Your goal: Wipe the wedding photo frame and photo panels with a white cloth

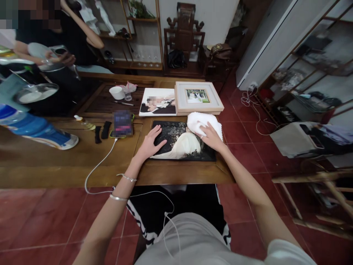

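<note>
A dark photo panel (176, 134) with a white figure on it lies flat near the front edge of the wooden table (68, 154). My left hand (150, 141) rests flat on the panel's left side, fingers spread. My right hand (211, 137) presses a white cloth (202, 121) onto the panel's upper right corner, fingers curled on the cloth.
Behind the panel lie a second photo print (157, 102) and a light framed picture (198, 96). A phone (122, 124) with a white cable, two black strips, a small bottle and a white cup (116, 92) sit to the left. Another person stands at far left holding metal bowls.
</note>
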